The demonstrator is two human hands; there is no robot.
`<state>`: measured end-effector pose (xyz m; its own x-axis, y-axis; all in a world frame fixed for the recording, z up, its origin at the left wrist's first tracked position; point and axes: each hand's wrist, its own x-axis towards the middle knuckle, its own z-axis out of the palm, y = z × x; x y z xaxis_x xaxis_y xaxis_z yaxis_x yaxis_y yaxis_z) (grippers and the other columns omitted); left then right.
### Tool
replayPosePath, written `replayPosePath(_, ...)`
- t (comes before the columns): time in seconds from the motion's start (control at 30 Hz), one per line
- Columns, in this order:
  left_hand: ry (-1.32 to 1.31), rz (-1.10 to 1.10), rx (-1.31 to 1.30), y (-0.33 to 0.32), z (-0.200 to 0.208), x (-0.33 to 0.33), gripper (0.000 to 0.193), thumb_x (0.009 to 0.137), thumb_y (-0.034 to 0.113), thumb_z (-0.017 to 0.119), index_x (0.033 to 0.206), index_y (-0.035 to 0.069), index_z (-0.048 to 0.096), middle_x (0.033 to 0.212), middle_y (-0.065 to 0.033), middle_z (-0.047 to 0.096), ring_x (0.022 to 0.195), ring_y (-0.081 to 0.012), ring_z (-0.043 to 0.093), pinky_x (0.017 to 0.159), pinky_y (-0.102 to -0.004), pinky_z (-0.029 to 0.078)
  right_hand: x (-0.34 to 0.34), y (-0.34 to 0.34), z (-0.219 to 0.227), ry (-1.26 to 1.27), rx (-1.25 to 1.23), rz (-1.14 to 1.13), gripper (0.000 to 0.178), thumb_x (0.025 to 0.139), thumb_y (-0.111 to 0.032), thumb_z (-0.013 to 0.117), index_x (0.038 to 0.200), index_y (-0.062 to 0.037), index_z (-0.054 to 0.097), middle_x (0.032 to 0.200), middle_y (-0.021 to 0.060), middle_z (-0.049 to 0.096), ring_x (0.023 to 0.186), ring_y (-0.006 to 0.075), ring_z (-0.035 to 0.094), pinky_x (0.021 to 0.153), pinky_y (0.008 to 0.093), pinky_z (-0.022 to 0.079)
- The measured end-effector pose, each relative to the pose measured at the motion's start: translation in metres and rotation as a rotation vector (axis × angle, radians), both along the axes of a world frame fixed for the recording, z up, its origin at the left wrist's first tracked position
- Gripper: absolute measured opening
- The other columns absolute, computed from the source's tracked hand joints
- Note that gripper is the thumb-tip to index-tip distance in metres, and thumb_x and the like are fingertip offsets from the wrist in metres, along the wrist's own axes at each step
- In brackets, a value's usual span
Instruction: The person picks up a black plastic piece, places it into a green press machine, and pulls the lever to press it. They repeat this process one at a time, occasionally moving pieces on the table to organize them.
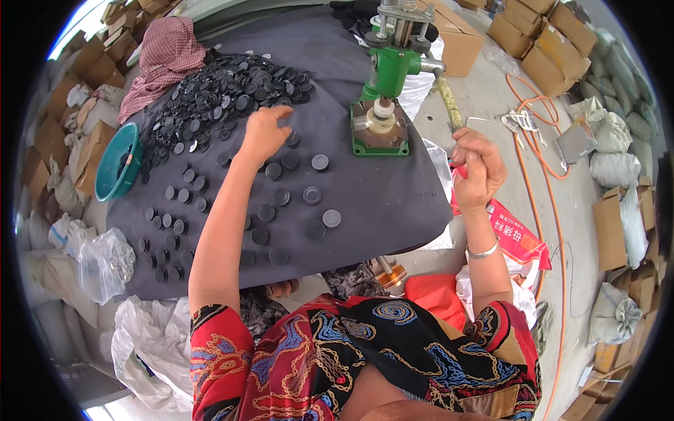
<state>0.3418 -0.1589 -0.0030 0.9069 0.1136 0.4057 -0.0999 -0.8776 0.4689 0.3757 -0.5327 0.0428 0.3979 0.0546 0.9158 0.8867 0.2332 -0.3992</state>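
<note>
My left hand (pixel 265 135) is over the dark cloth-covered table, beside a big heap of round black caps (pixel 225 95). Its index finger and thumb point right and stand apart, with nothing visible between them. Black discs (pixel 273 170) lie in loose rows below and around that hand. To the right, my right hand (pixel 479 165) has its fingers curled round the lower end of a tape-wrapped lever (pixel 448 104). That lever belongs to a green hand press (pixel 387 74) at the table's right corner. A pale round piece (pixel 383 109) sits under its ram on the base (pixel 380 144).
A teal basin (pixel 118 163) stands at the table's left edge, near a red checked cloth (pixel 165 59). Clear plastic bags (pixel 105 263) hang at the lower left. Orange hose (pixel 526 168) and cardboard boxes (pixel 554 56) lie on the floor at right, by a red bag (pixel 516 238).
</note>
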Motion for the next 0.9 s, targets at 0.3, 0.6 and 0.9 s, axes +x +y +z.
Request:
replayPosePath(0.3,0.194,-0.012,0.108,0.002,-0.026,-0.006,0.058,0.065,0.008,0.074,0.121,0.008,0.062,0.104,-0.0203,0.066,0.103,-0.0356,0.059,0.093,-0.0421,0.046,0.042,0.02,0.143,0.438,-0.029,0.068,0.026,0.083,-0.009,0.048,0.096,0.0093,0.062,0.062,0.0061,0.053,0.055,0.0124,0.049,0.058,0.0278,0.045)
replayPosePath(0.6,0.067,-0.029,-0.085,-0.042,-0.004,0.013,0.066,0.065,0.009,0.071,0.129,0.007,0.054,0.1,-0.0196,0.067,0.095,-0.0348,0.065,0.085,-0.0404,0.05,0.101,0.042,0.195,0.61,0.002,0.082,0.021,0.084,-0.017,0.054,0.09,-0.0002,0.064,0.062,0.0048,0.052,0.048,0.0134,0.049,0.044,0.0273,0.042)
replayPosePath(0.9,0.015,-0.151,-0.018,-0.128,0.011,0.062,0.079,0.067,0.009,0.068,0.14,0.003,0.036,0.097,-0.0228,0.066,0.093,-0.0393,0.063,0.084,-0.0448,0.049,0.105,0.047,0.196,0.578,-0.028,0.022,0.024,0.085,-0.021,0.053,0.089,-0.0006,0.066,0.061,0.0046,0.052,0.046,0.0132,0.047,0.043,0.0253,0.038)
